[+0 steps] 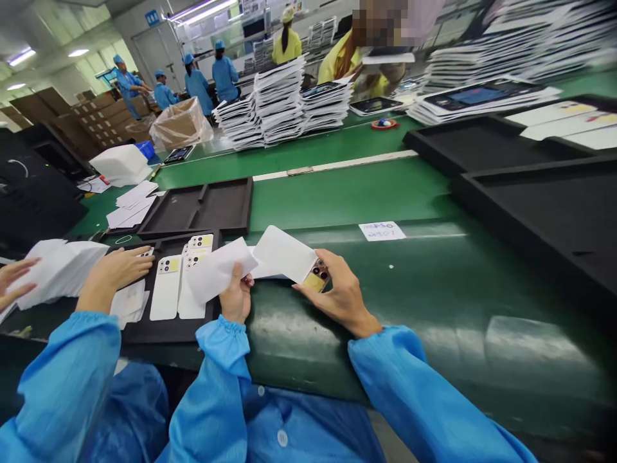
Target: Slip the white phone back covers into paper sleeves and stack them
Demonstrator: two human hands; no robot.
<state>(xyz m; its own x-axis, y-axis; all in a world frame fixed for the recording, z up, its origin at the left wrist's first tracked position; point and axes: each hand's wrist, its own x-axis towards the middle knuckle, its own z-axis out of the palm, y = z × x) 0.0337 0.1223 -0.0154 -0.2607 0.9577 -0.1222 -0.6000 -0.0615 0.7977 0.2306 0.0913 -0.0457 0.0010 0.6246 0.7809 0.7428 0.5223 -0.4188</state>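
Gripping white phone [284,252] by its camera end, R hand [337,292] has a firm grip; phone's at R hand's 10 o'clock, over green worktop [434,276]. L hand [236,294], R's 9 o'clock, pinches white sheet [216,273]. Dark tray [166,331] w/ more phones [165,296] at L's 9 o'clock; co-worker's hand [118,270] at tray's 10 o'clock.

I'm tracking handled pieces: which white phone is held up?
The white phone in the person's right hand, gripped at its camera end; the others in view lie in the near-left black tray.
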